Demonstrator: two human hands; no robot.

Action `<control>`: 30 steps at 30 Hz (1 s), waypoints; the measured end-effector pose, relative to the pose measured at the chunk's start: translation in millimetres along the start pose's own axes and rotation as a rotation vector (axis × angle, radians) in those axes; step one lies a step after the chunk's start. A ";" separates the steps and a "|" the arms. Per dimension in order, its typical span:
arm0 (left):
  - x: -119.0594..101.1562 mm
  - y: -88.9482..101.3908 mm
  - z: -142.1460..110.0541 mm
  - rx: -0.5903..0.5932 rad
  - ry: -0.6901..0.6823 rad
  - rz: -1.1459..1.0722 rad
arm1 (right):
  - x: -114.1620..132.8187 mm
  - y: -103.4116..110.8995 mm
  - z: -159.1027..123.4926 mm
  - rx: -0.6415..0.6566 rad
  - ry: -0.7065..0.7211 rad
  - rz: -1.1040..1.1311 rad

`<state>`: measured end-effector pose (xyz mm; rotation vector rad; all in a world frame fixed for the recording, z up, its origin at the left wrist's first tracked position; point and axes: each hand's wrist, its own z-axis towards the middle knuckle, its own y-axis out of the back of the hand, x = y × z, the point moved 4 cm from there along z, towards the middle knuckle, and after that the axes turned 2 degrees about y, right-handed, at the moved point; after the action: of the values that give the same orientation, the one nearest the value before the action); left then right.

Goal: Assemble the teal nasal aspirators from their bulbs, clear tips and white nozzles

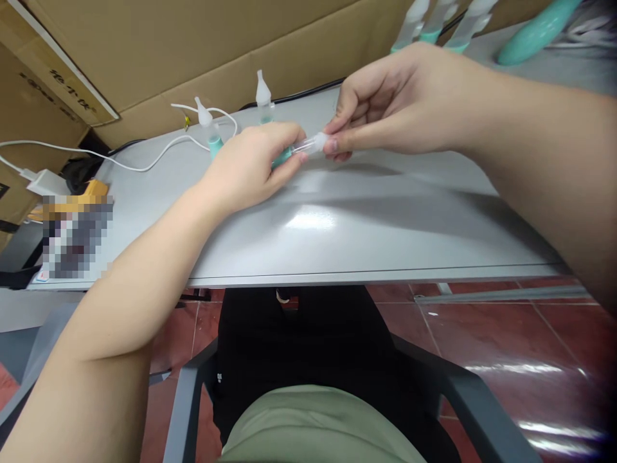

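My left hand (250, 164) is closed around the teal body of a nasal aspirator (303, 146), which lies tilted just above the table. Its clear tube points right, out of my fingers. At that end, my right hand (409, 103) pinches the white soft nozzle tip (320, 140) between thumb and fingers, partly covering it. Whether the tip is fully seated on the tube cannot be made out. Just behind my left hand stand two similar aspirators with white pointed tips, a tilted one (205, 116) and an upright one (263, 96).
Several more aspirators (409, 26) stand at the back right beside a teal rounded device (537, 32). A white cable (159, 161) runs over the grey table (308, 251) to a white plug (48, 183). Cardboard (193, 51) lines the back. A yellow object (96, 190) lies left.
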<state>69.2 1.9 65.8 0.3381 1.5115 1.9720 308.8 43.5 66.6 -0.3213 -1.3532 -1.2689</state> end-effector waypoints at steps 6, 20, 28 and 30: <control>12.3 -3.4 2.3 -0.050 -0.035 0.058 | -2.0 -2.6 0.9 0.027 0.043 0.065; 0.0 -1.5 0.5 -0.168 -0.125 -0.168 | 21.7 -9.0 -8.1 -0.134 0.110 0.106; -5.5 -10.7 -1.7 -0.135 -0.074 -0.220 | 8.6 -7.7 -0.9 -0.045 0.054 0.119; -1.3 -12.8 -0.1 -0.142 -0.059 -0.261 | 4.0 -10.1 2.5 -0.054 0.055 0.122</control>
<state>74.2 2.9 54.0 0.1299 1.2993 1.8326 298.3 39.9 65.9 -0.3980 -1.2353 -1.2058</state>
